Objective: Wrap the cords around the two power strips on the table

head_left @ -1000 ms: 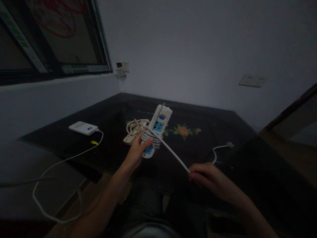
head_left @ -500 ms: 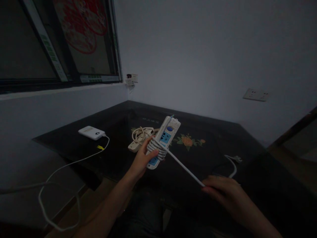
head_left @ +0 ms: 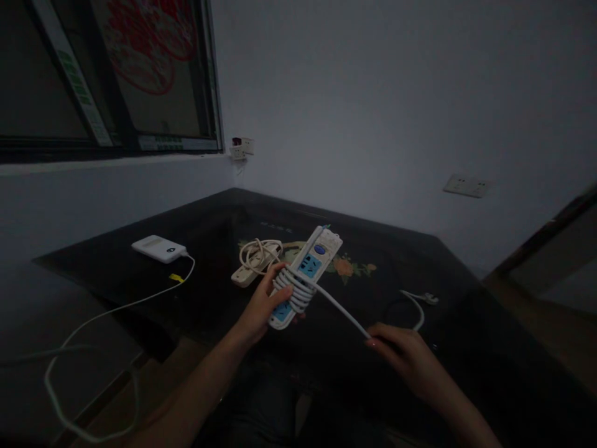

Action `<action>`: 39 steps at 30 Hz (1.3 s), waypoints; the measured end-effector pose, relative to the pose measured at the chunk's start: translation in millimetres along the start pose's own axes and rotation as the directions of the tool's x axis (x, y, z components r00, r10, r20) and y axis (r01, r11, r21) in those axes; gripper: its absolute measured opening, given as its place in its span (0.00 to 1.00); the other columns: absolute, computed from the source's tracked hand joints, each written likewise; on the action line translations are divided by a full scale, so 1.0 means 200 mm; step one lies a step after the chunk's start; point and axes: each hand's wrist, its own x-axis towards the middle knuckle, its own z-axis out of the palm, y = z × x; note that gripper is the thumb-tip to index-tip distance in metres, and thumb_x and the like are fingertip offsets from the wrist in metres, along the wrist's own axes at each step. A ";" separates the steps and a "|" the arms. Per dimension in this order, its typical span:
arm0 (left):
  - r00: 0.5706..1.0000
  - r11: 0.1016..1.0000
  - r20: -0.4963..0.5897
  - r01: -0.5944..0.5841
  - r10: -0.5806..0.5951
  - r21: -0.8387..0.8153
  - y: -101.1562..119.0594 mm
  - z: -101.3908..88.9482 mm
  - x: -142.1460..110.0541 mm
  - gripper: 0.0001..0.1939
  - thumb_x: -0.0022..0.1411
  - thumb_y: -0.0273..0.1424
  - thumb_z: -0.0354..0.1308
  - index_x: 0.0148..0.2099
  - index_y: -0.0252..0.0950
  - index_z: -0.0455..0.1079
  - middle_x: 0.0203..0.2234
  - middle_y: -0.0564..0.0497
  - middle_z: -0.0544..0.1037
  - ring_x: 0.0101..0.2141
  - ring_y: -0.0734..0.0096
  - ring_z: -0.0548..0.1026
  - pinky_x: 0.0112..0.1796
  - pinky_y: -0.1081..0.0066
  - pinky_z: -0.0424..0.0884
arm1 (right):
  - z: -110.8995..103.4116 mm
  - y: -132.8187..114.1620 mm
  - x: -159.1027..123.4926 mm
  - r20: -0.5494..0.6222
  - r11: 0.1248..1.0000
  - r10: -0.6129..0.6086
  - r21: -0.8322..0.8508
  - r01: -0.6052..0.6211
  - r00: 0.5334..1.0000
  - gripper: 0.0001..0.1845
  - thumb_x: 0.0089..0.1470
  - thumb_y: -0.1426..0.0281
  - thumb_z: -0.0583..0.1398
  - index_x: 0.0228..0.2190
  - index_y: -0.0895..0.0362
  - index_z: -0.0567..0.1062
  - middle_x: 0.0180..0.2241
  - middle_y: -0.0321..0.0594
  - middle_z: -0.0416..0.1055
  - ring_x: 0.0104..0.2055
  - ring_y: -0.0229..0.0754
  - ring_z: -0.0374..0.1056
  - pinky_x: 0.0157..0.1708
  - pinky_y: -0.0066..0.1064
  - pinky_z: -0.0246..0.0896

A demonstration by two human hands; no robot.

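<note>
My left hand [head_left: 259, 306] grips a white power strip [head_left: 311, 264] with blue sockets, held tilted above the dark table [head_left: 209, 292]. Several turns of its white cord [head_left: 296, 291] are wound round the strip's middle. From there the cord runs taut down to my right hand [head_left: 402, 357], which pinches it. Past my right hand the cord curves over the table to its plug [head_left: 428, 298].
A second, cream power strip with coiled cord [head_left: 252, 261] lies behind the held one. A white power bank [head_left: 157, 248] lies at the table's left, its cable [head_left: 116, 308] trailing off the edge. Wall sockets [head_left: 466, 185] sit on the right wall, and a window [head_left: 102, 74] is at upper left.
The power strip has tipped slightly lower and closer. My right hand has moved a little left and nearer the strip, shortening the taut stretch of cord. The view has shifted.
</note>
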 end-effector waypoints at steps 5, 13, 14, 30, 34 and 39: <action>0.990 0.990 0.135 0.066 -0.049 -0.121 -0.01 0.02 -0.02 0.33 0.51 0.41 0.64 0.54 0.41 0.53 0.33 0.48 0.76 0.21 0.64 0.77 0.18 0.71 0.73 | 0.02 -0.01 0.04 0.103 0.999 0.041 -0.038 -0.037 0.994 0.14 0.62 0.64 0.50 0.28 0.55 0.68 0.23 0.34 0.70 0.25 0.36 0.67 0.26 0.25 0.57; 0.999 0.996 0.019 -0.048 0.050 -0.075 0.06 0.03 -0.01 0.29 0.52 0.41 0.64 0.52 0.36 0.59 0.29 0.49 0.76 0.21 0.67 0.76 0.19 0.72 0.73 | 0.00 -0.09 0.01 0.007 0.987 -0.109 -0.121 0.109 0.994 0.14 0.63 0.64 0.50 0.33 0.56 0.72 0.27 0.38 0.74 0.29 0.38 0.71 0.28 0.26 0.59; 0.997 0.996 -0.026 -0.068 0.066 -0.050 0.06 0.02 0.00 0.30 0.51 0.40 0.65 0.52 0.37 0.58 0.31 0.49 0.76 0.23 0.66 0.77 0.20 0.72 0.73 | 0.01 -0.10 0.00 -0.017 0.981 -0.146 -0.129 0.143 0.989 0.14 0.63 0.64 0.50 0.34 0.56 0.73 0.29 0.39 0.75 0.30 0.39 0.72 0.29 0.27 0.60; 0.991 0.993 -0.070 -0.117 0.118 0.012 0.11 0.00 -0.05 0.34 0.48 0.40 0.67 0.55 0.44 0.56 0.45 0.46 0.72 0.29 0.67 0.77 0.24 0.72 0.75 | -0.01 -0.12 -0.06 -0.233 0.950 -0.295 -0.177 0.258 0.927 0.14 0.62 0.64 0.52 0.37 0.54 0.77 0.31 0.41 0.78 0.32 0.41 0.75 0.30 0.27 0.69; 0.992 0.996 0.096 -0.079 0.083 -0.041 0.17 0.05 -0.14 0.38 0.44 0.42 0.69 0.56 0.44 0.58 0.42 0.45 0.73 0.24 0.67 0.76 0.21 0.69 0.74 | -0.02 -0.08 0.01 -0.231 0.978 -0.208 -0.060 0.199 0.951 0.14 0.61 0.65 0.53 0.38 0.55 0.77 0.36 0.42 0.79 0.37 0.42 0.76 0.36 0.29 0.70; 0.973 0.996 0.212 -0.085 0.090 -0.034 0.23 0.07 -0.21 0.39 0.41 0.45 0.69 0.56 0.44 0.61 0.41 0.45 0.74 0.26 0.64 0.76 0.27 0.63 0.75 | -0.10 -0.11 0.08 -0.263 0.980 -0.200 -0.033 0.199 0.944 0.15 0.59 0.63 0.54 0.29 0.56 0.77 0.27 0.42 0.77 0.30 0.42 0.74 0.30 0.28 0.67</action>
